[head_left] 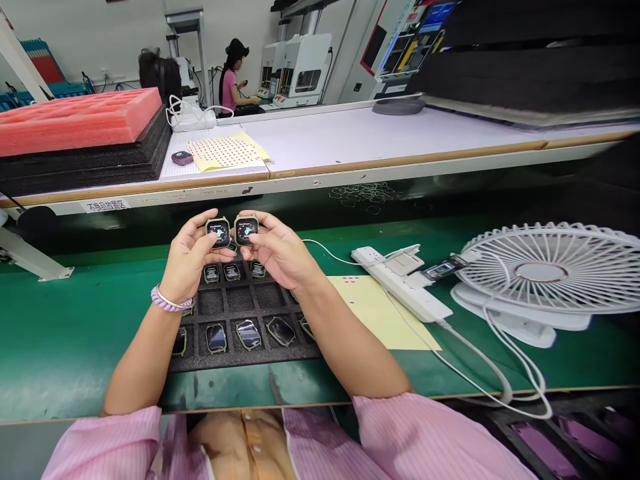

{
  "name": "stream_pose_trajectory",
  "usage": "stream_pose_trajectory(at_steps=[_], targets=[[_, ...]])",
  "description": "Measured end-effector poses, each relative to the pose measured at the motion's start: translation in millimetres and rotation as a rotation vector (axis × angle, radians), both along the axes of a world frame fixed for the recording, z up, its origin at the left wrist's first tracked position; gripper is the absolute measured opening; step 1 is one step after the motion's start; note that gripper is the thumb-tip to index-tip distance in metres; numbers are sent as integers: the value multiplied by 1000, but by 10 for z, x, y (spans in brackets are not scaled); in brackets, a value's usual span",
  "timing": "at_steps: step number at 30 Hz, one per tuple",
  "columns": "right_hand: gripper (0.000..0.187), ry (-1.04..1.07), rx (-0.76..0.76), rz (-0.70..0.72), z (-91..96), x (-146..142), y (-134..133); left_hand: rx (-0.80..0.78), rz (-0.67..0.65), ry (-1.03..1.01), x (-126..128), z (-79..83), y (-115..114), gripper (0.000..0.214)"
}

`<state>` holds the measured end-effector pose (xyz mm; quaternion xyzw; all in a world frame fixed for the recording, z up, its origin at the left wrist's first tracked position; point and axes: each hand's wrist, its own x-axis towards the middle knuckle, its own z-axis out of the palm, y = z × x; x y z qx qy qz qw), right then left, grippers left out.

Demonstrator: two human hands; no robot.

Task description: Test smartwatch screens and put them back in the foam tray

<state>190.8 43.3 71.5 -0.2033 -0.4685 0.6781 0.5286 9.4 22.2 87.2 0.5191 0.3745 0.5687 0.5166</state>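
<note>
My left hand (193, 250) grips a smartwatch body (218, 233) with a green case and a lit screen, its thumb lying on the glass. Beside it, my right hand (280, 250) holds a second smartwatch body (247, 230) of the same kind, thumb also on the lit screen. The two watches are held upright side by side, close together. Below them lies a black foam tray (230, 359) with square pockets. Several watch bodies sit in its pockets, some with lit screens in the far row, dark ones such as this watch (249, 334) in the near row.
Right of the tray are a yellow sheet (370, 307), a white power strip (400, 283) with cables and a white fan (543, 270). A shelf (320, 150) behind carries pink foam (80, 120) and a sticker sheet (227, 151). Two people (233, 80) are farther back.
</note>
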Motion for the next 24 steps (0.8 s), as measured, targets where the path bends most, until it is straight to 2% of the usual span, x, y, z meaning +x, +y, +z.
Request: stream_pose_trajectory(at_steps=[7,24], targets=[[49,-35,56,-28,-8,5,-2,45,32,49,31,13,-22,45],[47,-89,120,-83,-35,-2,8,94,30,122,43,34,-63,43]])
